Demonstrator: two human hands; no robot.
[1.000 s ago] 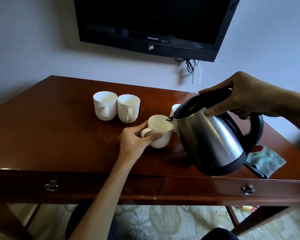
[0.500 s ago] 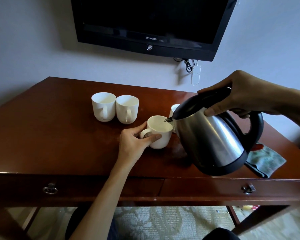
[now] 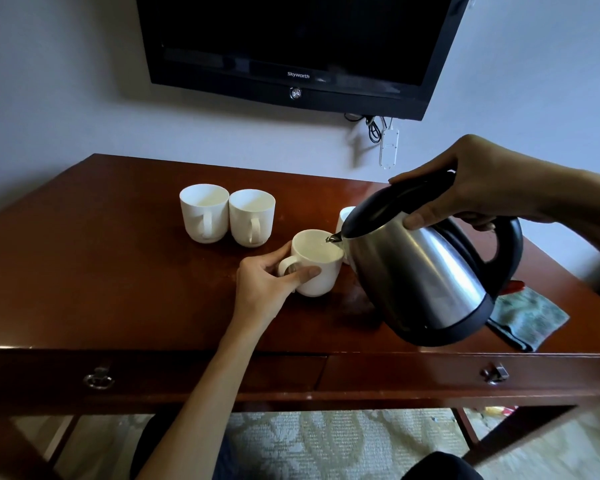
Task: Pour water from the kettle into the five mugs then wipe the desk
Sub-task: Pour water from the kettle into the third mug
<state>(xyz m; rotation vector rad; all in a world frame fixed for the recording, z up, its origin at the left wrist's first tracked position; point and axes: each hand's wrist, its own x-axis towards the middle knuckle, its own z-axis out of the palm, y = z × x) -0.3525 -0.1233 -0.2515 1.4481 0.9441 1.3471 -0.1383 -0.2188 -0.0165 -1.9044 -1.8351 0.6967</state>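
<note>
My right hand (image 3: 478, 181) grips the black handle of a steel kettle (image 3: 420, 271), thumb pressed on the lid. The kettle is tilted left, its spout over the rim of a white mug (image 3: 317, 271) on the wooden desk (image 3: 118, 271). My left hand (image 3: 267, 289) holds that mug by its handle side. Two more white mugs (image 3: 204, 213) (image 3: 252, 216) stand side by side further back on the left. Another white mug (image 3: 344, 216) peeks out behind the kettle's lid, mostly hidden. A greenish cloth (image 3: 527, 317) lies folded at the desk's right front.
A black television (image 3: 298, 46) hangs on the wall above the desk, with cables and a white adapter (image 3: 388, 147) below it. Two drawers with metal pulls (image 3: 99, 377) (image 3: 496, 372) run along the desk front. Patterned carpet lies underneath.
Both hands, the kettle and the mug keep nearly the same pose; the view has shifted slightly.
</note>
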